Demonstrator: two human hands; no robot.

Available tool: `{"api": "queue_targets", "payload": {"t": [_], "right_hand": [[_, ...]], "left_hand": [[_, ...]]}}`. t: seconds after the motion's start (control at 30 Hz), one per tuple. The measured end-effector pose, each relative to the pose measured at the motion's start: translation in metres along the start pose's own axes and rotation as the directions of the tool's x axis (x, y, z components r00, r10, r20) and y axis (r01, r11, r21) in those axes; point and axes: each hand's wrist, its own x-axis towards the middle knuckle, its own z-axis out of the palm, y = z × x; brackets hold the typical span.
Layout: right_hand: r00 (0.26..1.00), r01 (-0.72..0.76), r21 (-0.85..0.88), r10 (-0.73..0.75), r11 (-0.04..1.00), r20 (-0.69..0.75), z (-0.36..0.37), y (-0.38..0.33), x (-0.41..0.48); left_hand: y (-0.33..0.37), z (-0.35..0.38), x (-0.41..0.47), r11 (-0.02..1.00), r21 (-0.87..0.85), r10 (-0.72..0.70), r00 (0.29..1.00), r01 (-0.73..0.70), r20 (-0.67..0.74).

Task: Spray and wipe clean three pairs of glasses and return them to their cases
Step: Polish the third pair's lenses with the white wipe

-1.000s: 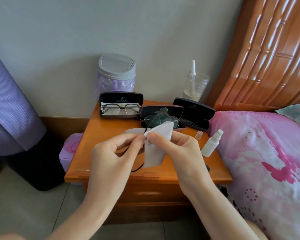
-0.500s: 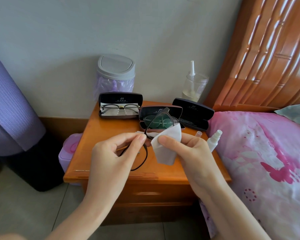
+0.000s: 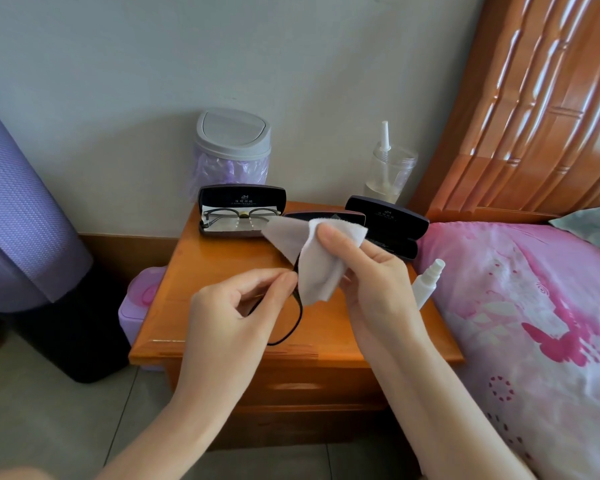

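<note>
Left hand (image 3: 236,306): thin black-framed glasses (image 3: 297,318) pinched.
Right hand (image 3: 371,282): white fabric cloth (image 3: 317,271) gripped.
Risk: glasses may be bent by excess pressure.

Bare forearms (image 3: 201,403) run to left hand (image 3: 232,317) and right hand (image 3: 371,285).

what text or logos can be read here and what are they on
"2M", or close to it: pale logo inside the left case lid, not certain.
Line under that logo: too small to read.
Print inside the right case lid: blurred, unreadable.
Middle case lid: mostly behind the cloth, nothing readable.
Spray bottle: no label visible.
</note>
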Motion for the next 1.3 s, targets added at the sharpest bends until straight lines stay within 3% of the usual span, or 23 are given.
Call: {"api": "queue_targets", "payload": {"t": [0.1,0.3,0.5,0.8,1.07,1.3], "right_hand": [[1.000,-0.008,0.038,0.009,0.999,-0.010,0.000,0.000,-0.001],[0.996,-0.001,-0.075,0.008,0.997,0.094,0.001,0.016,-0.019],[0.995,0.008,-0.102,0.002,0.995,0.096,-0.003,0.015,-0.017],[1.000,0.013,-0.048,-0.013,0.999,-0.003,0.002,-0.003,0.003],[0.994,0.016,-0.118,-0.029,0.993,-0.110,-0.005,0.004,-0.005],[0.996,0.002,-0.018,-0.003,1.000,-0.093,-0.006,0.012,-0.023]], "left_hand": [[0.000,0.000,0.000,1.000,0.002,-0.003,1.000,0.003,-0.017],[0.004,-0.002,0.000,0.999,0.026,0.022,0.999,-0.021,-0.033],[0.003,0.000,-0.001,0.998,0.060,0.032,0.999,-0.032,0.005],[-0.003,0.000,-0.001,1.000,0.022,-0.009,1.000,0.010,-0.030],[0.000,0.002,-0.001,0.999,0.032,-0.021,0.997,0.024,-0.078],[0.004,0.001,0.001,0.999,0.012,-0.029,0.996,0.030,-0.089]]}}
